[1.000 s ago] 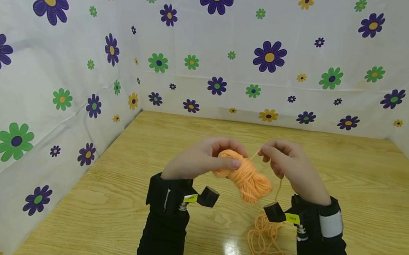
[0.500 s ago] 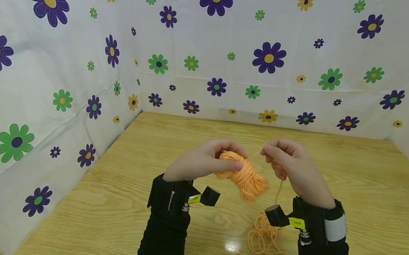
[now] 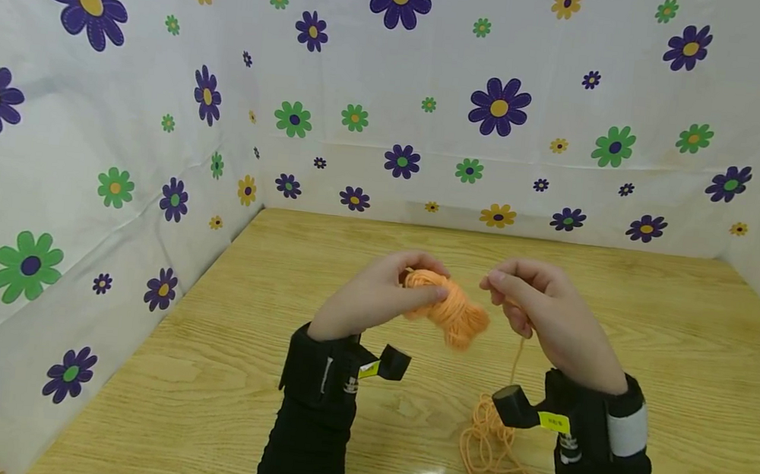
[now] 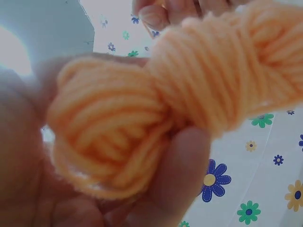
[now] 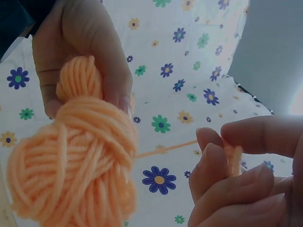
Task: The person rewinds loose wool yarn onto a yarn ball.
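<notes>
An orange yarn skein [image 3: 451, 312], wound round its middle, is held above the table by my left hand [image 3: 381, 292], thumb on the near side. In the left wrist view the thumb presses near the waist of the skein [image 4: 203, 80]. To the right, my right hand [image 3: 538, 306] pinches a strand between thumb and forefinger. The right wrist view shows that strand [image 5: 165, 149] running from the skein to the pinching right hand [image 5: 246, 175]. Below the right hand the yarn hangs down to a loose pile of yarn loops [image 3: 496, 454] on the table.
The wooden table [image 3: 202, 372] spreads beneath both hands. A white cloth with flowers [image 3: 355, 67] stands behind it and at both sides. Black wrist cameras [image 3: 395, 363] are strapped to both wrists.
The left hand has turned the skein, whose free end has swung up and left. My right hand has shifted slightly right, still pinching the strand. The pile of loops stays put.
</notes>
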Tool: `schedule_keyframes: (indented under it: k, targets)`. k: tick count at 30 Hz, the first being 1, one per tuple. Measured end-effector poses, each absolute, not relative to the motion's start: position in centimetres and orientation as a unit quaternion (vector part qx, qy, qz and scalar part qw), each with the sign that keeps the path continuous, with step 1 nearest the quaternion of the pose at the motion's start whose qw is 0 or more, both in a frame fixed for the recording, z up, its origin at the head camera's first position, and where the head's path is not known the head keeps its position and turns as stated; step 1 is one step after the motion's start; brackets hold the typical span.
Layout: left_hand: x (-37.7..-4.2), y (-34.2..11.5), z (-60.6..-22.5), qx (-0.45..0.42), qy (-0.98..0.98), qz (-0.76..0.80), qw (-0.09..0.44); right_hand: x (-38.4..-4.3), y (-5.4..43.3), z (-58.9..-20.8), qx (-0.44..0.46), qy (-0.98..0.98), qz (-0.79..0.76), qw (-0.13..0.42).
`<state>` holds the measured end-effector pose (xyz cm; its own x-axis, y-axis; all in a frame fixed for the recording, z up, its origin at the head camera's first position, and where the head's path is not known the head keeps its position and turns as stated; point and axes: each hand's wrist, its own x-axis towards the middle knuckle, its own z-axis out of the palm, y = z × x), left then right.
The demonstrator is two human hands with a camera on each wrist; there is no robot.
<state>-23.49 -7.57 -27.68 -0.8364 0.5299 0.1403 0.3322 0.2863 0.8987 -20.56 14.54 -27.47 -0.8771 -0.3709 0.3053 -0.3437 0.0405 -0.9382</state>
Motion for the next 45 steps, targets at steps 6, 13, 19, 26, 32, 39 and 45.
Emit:
schedule_keyframes:
  k: [6, 13, 19, 26, 32, 39, 45]
  targets:
    - [-23.5, -7.5, -27.7, 0.247, 0.810, 0.528, 0.055, -19.9, 14.5, -27.2, -0.254, 0.720, -0.645, 0.003]
    - [-23.8, -7.5, -27.9, 0.216, 0.815, 0.538, 0.008, -19.2, 14.3, -26.8, -0.257, 0.726, -0.637, 0.004]
    - [-24.0, -7.4, -28.1, 0.176, 0.802, 0.571, -0.015, -18.6, 14.1, -26.5, -0.259, 0.747, -0.613, -0.004]
    - [-24.2, -7.4, -28.0, 0.123, 0.786, 0.604, -0.047, -18.3, 13.9, -26.4, -0.261, 0.763, -0.591, -0.001]
    - [-24.2, -7.5, -27.9, 0.112, 0.759, 0.636, -0.083, -18.0, 13.9, -26.3, -0.272, 0.766, -0.582, 0.006]
    - [-24.5, -7.7, -27.9, 0.090, 0.731, 0.666, -0.119, -17.6, 13.9, -26.1, -0.290, 0.783, -0.549, 0.016]
    - [-24.5, -7.9, -27.8, 0.062, 0.709, 0.689, -0.139, -17.6, 13.9, -26.2, -0.339, 0.784, -0.520, 0.019]
